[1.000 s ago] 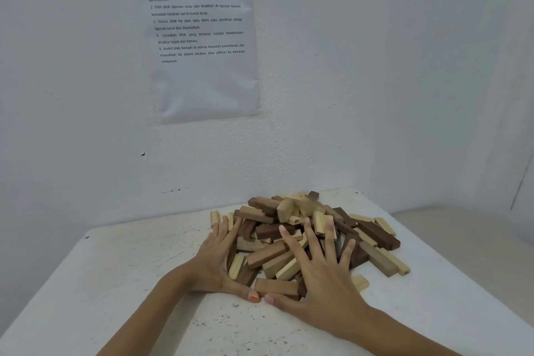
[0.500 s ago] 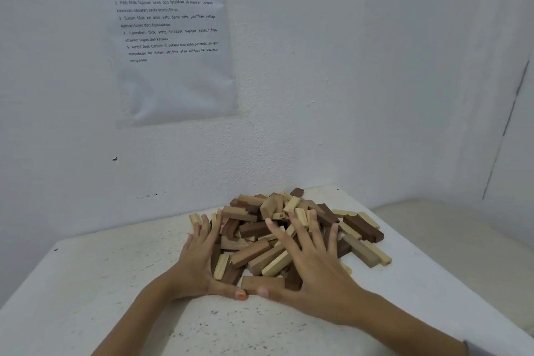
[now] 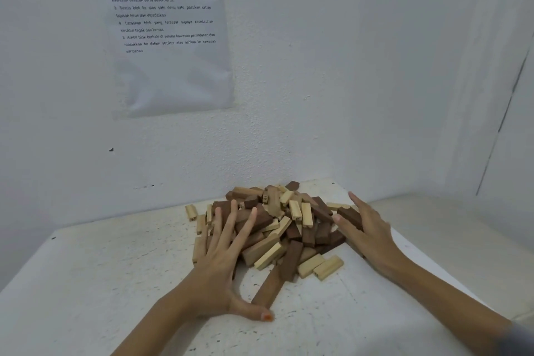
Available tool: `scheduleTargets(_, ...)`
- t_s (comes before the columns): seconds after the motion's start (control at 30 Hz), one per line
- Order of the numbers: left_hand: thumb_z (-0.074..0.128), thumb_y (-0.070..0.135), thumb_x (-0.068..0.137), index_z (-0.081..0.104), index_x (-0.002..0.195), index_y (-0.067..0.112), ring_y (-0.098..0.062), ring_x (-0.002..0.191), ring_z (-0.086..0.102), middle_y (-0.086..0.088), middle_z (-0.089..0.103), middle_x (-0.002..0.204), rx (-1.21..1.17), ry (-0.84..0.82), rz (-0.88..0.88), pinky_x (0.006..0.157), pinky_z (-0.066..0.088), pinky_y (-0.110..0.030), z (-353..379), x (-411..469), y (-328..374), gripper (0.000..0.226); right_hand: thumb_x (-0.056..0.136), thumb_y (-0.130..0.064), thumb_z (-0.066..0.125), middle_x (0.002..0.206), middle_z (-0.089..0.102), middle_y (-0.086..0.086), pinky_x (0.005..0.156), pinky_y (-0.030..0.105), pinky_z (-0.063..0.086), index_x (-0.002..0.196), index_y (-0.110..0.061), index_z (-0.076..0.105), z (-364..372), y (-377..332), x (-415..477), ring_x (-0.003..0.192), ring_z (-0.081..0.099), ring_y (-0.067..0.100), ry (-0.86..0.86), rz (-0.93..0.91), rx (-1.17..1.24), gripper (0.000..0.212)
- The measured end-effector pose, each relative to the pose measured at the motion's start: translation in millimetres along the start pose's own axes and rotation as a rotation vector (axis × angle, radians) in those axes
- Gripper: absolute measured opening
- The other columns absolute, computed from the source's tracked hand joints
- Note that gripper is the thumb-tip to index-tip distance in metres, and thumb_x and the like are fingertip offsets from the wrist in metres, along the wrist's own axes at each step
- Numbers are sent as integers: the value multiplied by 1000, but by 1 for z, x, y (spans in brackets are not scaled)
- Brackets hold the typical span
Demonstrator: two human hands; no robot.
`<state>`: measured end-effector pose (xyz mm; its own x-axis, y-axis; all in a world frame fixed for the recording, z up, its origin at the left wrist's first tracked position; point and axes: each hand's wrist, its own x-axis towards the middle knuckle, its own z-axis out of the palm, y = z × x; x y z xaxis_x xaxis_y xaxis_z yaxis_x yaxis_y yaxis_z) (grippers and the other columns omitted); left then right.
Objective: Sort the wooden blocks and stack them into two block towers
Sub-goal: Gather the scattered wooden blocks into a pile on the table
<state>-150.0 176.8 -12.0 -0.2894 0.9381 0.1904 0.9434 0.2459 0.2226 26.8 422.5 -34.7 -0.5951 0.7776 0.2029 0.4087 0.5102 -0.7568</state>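
Looking down at the white table (image 3: pixel 101 283), with clock directions taken from the middle of the heap and 12 pointing at the wall. Way up at 11 there's a printed sheet (image 3: pixel 170 66) stuck on the wall. Out at 10 a lone pale block (image 3: pixel 190 212) lies a little apart from the rest.

My left hand (image 3: pixel 219 266) comes in from 8. The fingers are straight and fanned out, lying flat on the left slope of the heap and gripping nothing at all. Its thumb sticks out sideways on the table, tip just beside the near end of a long brown block (image 3: pixel 267 289) that pokes out at 6.

The pile of wooden blocks (image 3: pixel 277 222) itself sits toward the far right corner of the table. Pale, mid-brown and dark ones are all jumbled every which way, no towers stacked yet. At 5 two pale blocks (image 3: pixel 328 267) lie side by side, touching, at the foot of the heap.

Over at 3 is my right hand (image 3: pixel 367 234), up on its edge against the right flank of the pile, fingers stretched straight toward the wall and thumb pointing in at the blocks. A dark block (image 3: pixel 349 215) sits between thumb and fingers, up against the palm. Nothing's curled round it though, so that hand's wide open too.
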Motion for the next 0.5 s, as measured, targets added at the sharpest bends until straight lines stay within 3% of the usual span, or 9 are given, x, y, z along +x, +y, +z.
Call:
scheduleTargets(0.1,62,90,44,-28,142,44,-19,132,-46,15,-45,145,-27,-17,-55,112,-12,-62,4,-1,-1,142,69,-86,24,159,24,6,119,51,3,152,-40,15,7,2,8,148,11,29,-50,-2,-116,96)
scheduleTargets(0.2,62,89,46,-30,141,45,-18,132,-47,17,-46,144,-16,-28,-58,114,-12,-56,6,1,-3,139,91,-68,34,160,18,9,119,50,2,152,-39,14,12,5,16,149,4,30,-57,33,-178,70)
scheduleTargets(0.33,65,82,52,-28,142,44,-17,131,-48,18,-46,144,-21,-13,-53,111,-16,-42,10,7,-5,135,93,-66,27,161,16,10,119,50,4,152,-38,19,19,11,32,149,4,31,-94,28,-275,66)
scheduleTargets(0.5,59,83,50,-29,140,47,-20,132,-46,17,-47,143,-67,-16,-74,112,-14,-42,13,18,-12,132,97,-60,26,160,17,11,120,48,4,152,-33,23,25,10,52,148,6,31,-105,15,-314,61)
